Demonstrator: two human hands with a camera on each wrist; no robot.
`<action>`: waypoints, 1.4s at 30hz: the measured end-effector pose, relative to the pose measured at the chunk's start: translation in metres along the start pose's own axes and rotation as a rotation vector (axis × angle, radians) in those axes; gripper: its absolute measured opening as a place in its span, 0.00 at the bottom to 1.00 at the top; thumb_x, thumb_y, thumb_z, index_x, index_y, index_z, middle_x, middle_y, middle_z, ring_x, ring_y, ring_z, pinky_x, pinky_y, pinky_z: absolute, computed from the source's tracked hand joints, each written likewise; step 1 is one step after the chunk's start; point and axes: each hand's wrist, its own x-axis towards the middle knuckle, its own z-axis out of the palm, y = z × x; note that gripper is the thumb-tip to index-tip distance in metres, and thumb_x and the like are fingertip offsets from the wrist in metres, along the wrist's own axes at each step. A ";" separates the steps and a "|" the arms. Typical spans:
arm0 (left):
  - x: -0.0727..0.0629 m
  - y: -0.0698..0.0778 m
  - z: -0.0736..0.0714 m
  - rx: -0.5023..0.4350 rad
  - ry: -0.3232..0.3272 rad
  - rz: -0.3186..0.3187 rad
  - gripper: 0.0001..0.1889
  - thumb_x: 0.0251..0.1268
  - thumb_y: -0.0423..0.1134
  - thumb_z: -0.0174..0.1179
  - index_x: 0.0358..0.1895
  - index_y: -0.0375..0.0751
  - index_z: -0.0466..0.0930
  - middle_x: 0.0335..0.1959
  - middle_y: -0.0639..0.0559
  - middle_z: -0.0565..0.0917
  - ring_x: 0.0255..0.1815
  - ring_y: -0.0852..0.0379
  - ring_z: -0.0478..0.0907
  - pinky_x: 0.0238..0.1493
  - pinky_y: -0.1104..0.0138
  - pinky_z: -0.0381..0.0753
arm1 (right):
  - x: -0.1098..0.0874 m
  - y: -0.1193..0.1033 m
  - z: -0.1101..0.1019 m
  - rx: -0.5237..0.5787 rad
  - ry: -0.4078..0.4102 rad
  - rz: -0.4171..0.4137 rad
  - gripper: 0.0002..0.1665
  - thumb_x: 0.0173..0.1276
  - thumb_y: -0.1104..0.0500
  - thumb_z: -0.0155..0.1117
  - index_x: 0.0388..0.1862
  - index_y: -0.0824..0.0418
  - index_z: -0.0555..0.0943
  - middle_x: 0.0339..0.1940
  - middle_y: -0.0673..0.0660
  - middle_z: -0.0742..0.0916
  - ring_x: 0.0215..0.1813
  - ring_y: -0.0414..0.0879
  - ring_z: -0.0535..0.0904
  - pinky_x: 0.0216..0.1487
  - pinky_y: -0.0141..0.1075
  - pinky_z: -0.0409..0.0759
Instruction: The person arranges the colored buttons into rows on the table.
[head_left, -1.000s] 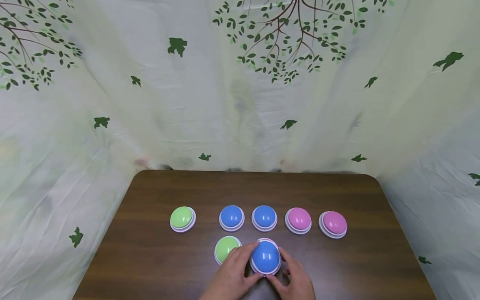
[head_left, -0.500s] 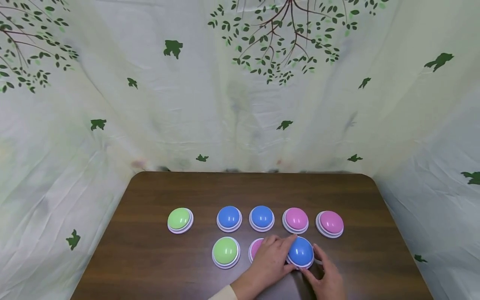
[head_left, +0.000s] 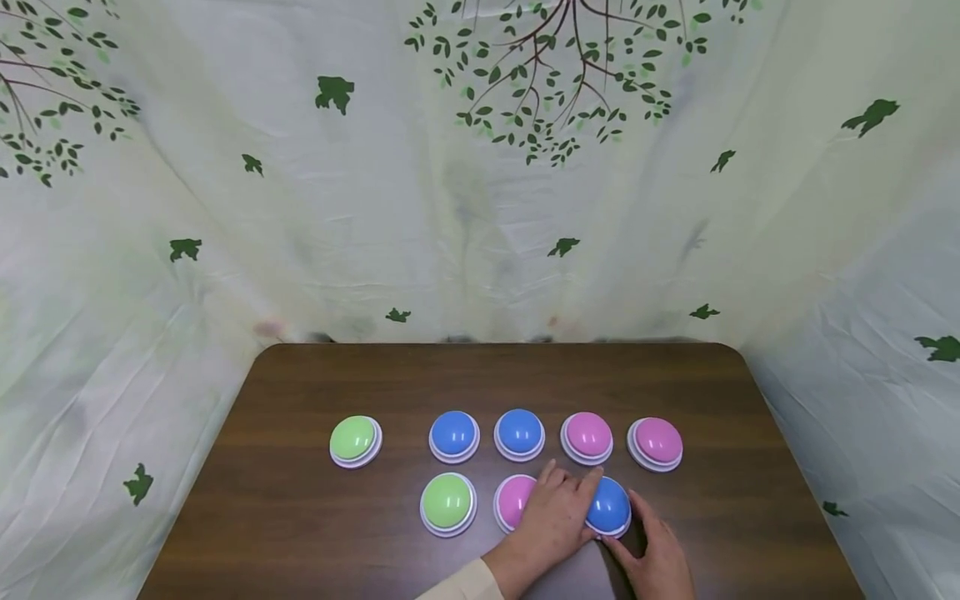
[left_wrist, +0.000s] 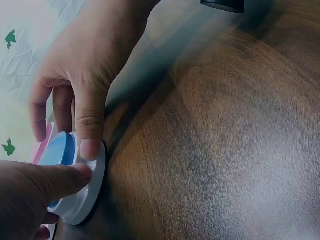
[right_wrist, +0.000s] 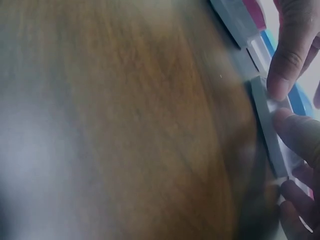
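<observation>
Both hands hold a blue dome button (head_left: 609, 506) with a round white base, at the right end of the nearer row. My left hand (head_left: 550, 512) grips its left side, fingers at the back and thumb at the front. At the right side, my right hand (head_left: 654, 550) holds the base between fingers and thumb. The two thumbs almost meet on the white base (left_wrist: 82, 202) in the left wrist view, and the base lies right at the tabletop. Just left, a pink button (head_left: 513, 502) is partly hidden by my left hand. Farther left sits a green button (head_left: 446, 503).
Behind runs a row: a green button (head_left: 354, 440), two blue ones (head_left: 453, 435) and two pink ones (head_left: 588, 437). They stand on a brown wooden table (head_left: 300, 533). A pale curtain (head_left: 420, 208) printed with leaves and birds hangs behind the table.
Both hands have carried the blue button rightward from over the pink one and lowered it beside it. The pink button and the nearer green one have come into fuller view.
</observation>
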 end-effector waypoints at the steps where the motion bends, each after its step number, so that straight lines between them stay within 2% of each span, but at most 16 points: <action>1: -0.001 0.000 0.000 -0.007 0.003 -0.001 0.44 0.50 0.64 0.75 0.70 0.49 0.71 0.48 0.57 0.90 0.51 0.57 0.81 0.69 0.54 0.75 | 0.000 0.000 0.001 -0.006 0.012 -0.010 0.49 0.55 0.53 0.82 0.72 0.64 0.70 0.64 0.69 0.83 0.61 0.69 0.80 0.62 0.65 0.77; 3: -0.004 -0.002 0.001 -0.018 0.016 -0.001 0.44 0.50 0.63 0.75 0.70 0.49 0.71 0.49 0.57 0.89 0.51 0.57 0.81 0.69 0.53 0.75 | -0.001 0.000 0.003 -0.001 0.073 -0.069 0.48 0.52 0.55 0.84 0.70 0.65 0.72 0.61 0.69 0.84 0.58 0.69 0.81 0.59 0.64 0.78; 5: -0.009 -0.004 0.000 -0.030 0.039 0.001 0.44 0.50 0.62 0.76 0.70 0.49 0.72 0.49 0.57 0.89 0.53 0.56 0.81 0.69 0.52 0.75 | -0.001 -0.002 0.006 0.013 0.172 -0.159 0.48 0.46 0.57 0.86 0.67 0.67 0.74 0.59 0.70 0.85 0.57 0.69 0.81 0.58 0.62 0.77; 9: -0.020 -0.012 -0.003 -0.054 0.111 -0.004 0.43 0.49 0.59 0.77 0.69 0.48 0.73 0.49 0.56 0.89 0.55 0.56 0.82 0.69 0.51 0.76 | 0.002 -0.017 0.010 0.032 0.363 -0.333 0.49 0.37 0.60 0.89 0.62 0.67 0.78 0.56 0.69 0.86 0.58 0.67 0.79 0.59 0.56 0.69; 11: -0.026 -0.021 -0.007 -0.072 0.153 -0.020 0.42 0.48 0.57 0.77 0.69 0.47 0.73 0.48 0.55 0.89 0.56 0.55 0.82 0.68 0.52 0.77 | 0.006 -0.031 0.013 0.039 0.402 -0.389 0.49 0.36 0.61 0.89 0.61 0.66 0.78 0.55 0.68 0.86 0.58 0.67 0.77 0.60 0.53 0.67; 13: -0.032 -0.033 -0.011 -0.115 0.195 -0.047 0.41 0.48 0.54 0.78 0.68 0.46 0.74 0.50 0.54 0.89 0.56 0.54 0.81 0.67 0.54 0.78 | 0.012 -0.049 0.016 0.047 0.406 -0.446 0.47 0.36 0.61 0.89 0.60 0.66 0.79 0.53 0.66 0.87 0.57 0.65 0.79 0.61 0.52 0.68; 17: -0.050 -0.070 -0.022 -0.223 0.298 -0.118 0.39 0.48 0.47 0.78 0.66 0.43 0.76 0.53 0.51 0.88 0.57 0.50 0.80 0.66 0.54 0.79 | 0.025 -0.088 0.028 0.070 0.328 -0.548 0.43 0.43 0.59 0.87 0.61 0.66 0.80 0.53 0.62 0.89 0.56 0.61 0.83 0.63 0.51 0.72; 22: -0.081 -0.123 -0.035 -0.310 0.456 -0.248 0.36 0.45 0.38 0.80 0.62 0.37 0.79 0.53 0.45 0.88 0.57 0.42 0.81 0.64 0.50 0.77 | 0.041 -0.140 0.047 0.058 0.180 -0.612 0.39 0.53 0.54 0.82 0.63 0.60 0.79 0.56 0.57 0.89 0.59 0.55 0.84 0.63 0.51 0.79; 28: -0.115 -0.182 -0.046 -0.310 0.515 -0.470 0.37 0.46 0.33 0.79 0.64 0.34 0.76 0.56 0.38 0.86 0.60 0.35 0.77 0.64 0.48 0.73 | 0.063 -0.200 0.072 0.019 0.031 -0.705 0.36 0.60 0.51 0.78 0.66 0.58 0.78 0.57 0.55 0.89 0.61 0.50 0.84 0.68 0.46 0.77; 32: -0.134 -0.216 -0.049 -0.344 0.513 -0.605 0.37 0.49 0.32 0.77 0.66 0.32 0.74 0.57 0.34 0.83 0.59 0.32 0.73 0.62 0.46 0.70 | 0.078 -0.235 0.089 -0.060 -0.058 -0.746 0.35 0.65 0.48 0.74 0.68 0.55 0.76 0.59 0.52 0.88 0.62 0.48 0.83 0.71 0.44 0.76; 37: -0.154 -0.249 -0.047 -0.500 0.461 -0.837 0.37 0.57 0.36 0.73 0.70 0.32 0.69 0.64 0.30 0.77 0.64 0.31 0.68 0.65 0.43 0.66 | 0.093 -0.268 0.109 -0.166 -0.073 -0.772 0.32 0.67 0.45 0.72 0.67 0.53 0.77 0.58 0.50 0.89 0.60 0.45 0.85 0.73 0.44 0.74; 40: -0.163 -0.261 -0.046 -0.596 0.399 -0.955 0.39 0.62 0.39 0.71 0.74 0.33 0.64 0.70 0.30 0.72 0.70 0.30 0.64 0.70 0.40 0.64 | 0.098 -0.282 0.123 -0.236 -0.103 -0.775 0.32 0.66 0.44 0.72 0.66 0.52 0.78 0.56 0.49 0.89 0.59 0.43 0.85 0.73 0.43 0.74; 42: -0.169 -0.267 -0.046 -0.649 0.328 -0.987 0.41 0.64 0.41 0.69 0.77 0.34 0.59 0.74 0.30 0.68 0.74 0.30 0.61 0.73 0.39 0.61 | 0.100 -0.290 0.132 -0.262 -0.123 -0.786 0.32 0.64 0.44 0.74 0.64 0.52 0.78 0.54 0.49 0.90 0.58 0.44 0.86 0.71 0.43 0.76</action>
